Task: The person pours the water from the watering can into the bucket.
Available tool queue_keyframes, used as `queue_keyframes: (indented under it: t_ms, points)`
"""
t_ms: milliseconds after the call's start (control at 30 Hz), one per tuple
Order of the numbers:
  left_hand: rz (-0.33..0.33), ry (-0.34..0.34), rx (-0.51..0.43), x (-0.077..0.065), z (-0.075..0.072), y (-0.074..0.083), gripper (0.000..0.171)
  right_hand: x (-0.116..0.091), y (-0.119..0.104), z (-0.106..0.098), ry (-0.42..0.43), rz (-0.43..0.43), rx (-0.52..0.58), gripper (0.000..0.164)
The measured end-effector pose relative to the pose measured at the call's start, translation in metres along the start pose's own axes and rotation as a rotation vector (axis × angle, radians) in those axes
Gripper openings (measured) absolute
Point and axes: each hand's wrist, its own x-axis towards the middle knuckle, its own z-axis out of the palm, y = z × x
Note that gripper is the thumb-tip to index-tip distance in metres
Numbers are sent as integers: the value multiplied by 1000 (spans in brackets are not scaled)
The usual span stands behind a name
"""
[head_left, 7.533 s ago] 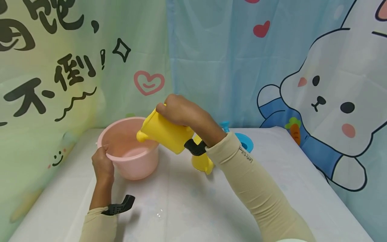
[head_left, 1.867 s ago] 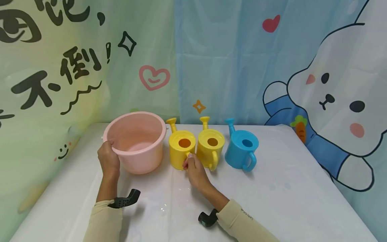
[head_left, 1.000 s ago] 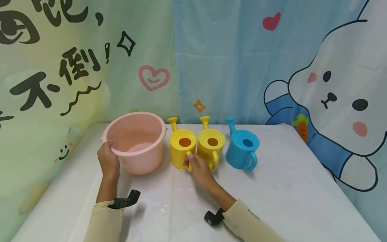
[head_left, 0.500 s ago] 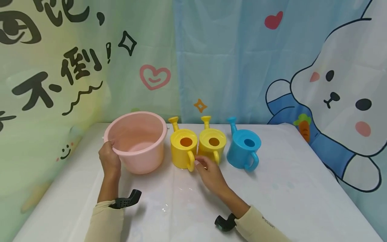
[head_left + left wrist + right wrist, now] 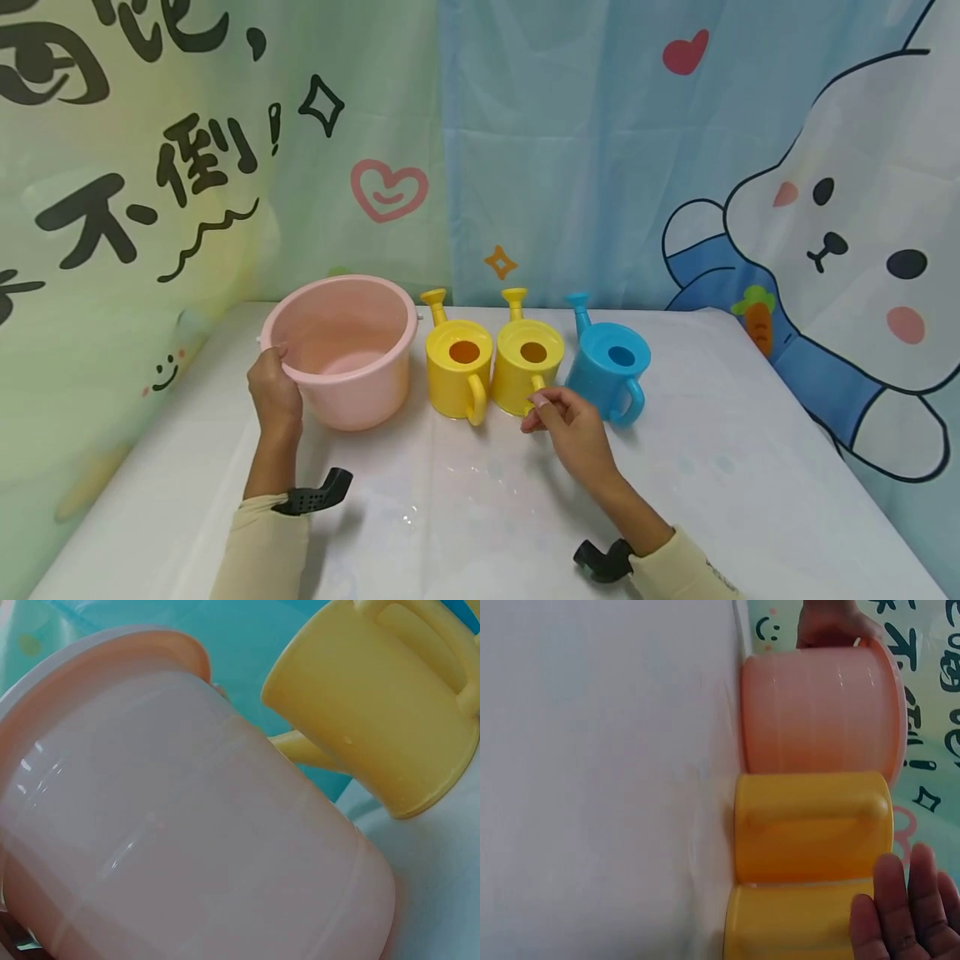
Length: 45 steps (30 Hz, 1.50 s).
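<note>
My left hand (image 5: 276, 396) grips the near left rim of a pink plastic bucket (image 5: 360, 402), thumb over the edge. To the bucket's right stands a yellow watering can (image 5: 446, 385), its handle facing me. A second yellow watering can (image 5: 510, 379) stands close beside it, then a blue watering can (image 5: 596, 375). My right hand (image 5: 579, 437) is at the second yellow can's handle, overlapping it in the head view. In the right wrist view the fingers (image 5: 891, 896) of that hand are extended and apart, with nothing held.
A white cloth covers the table (image 5: 465, 550), with small wet drops near its middle. A printed curtain (image 5: 570, 167) with a rabbit and lettering hangs directly behind the bucket and cans. Each wrist wears a black camera mount.
Earlier the right hand tipped a yellow can over the bucket, then held the left yellow can's handle upright on the table. It has let go and moved right. The left hand stays on the rim.
</note>
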Motion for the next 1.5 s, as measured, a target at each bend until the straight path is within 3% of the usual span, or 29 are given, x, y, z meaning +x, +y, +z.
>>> queue_keyframes:
  t_ms: [233, 467, 633, 833, 1100, 1333, 1500]
  points:
    - [8, -6, 11, 0, 0, 0, 56, 11, 13, -16, 119, -44, 22, 21]
    - [-4, -15, 25, 0, -1, 2, 56, 20, 27, -12, 146, 37, -42, 24]
    - [0, 0, 30, 1, -1, 1, 55, 28, 29, -3, 92, 94, -60, 30]
    - [2, -30, 33, 0, -1, 1, 57, 33, 23, 8, 8, 120, -69, 31]
    - [13, -42, 40, -1, -1, 2, 57, 40, 20, 9, -91, 206, -35, 31]
    - [12, -32, 36, 0, -1, 2, 57, 40, 23, 6, -209, 165, 67, 37]
    - [12, -50, 40, -2, -1, 1, 58, 39, 25, 2, -183, 125, 108, 43]
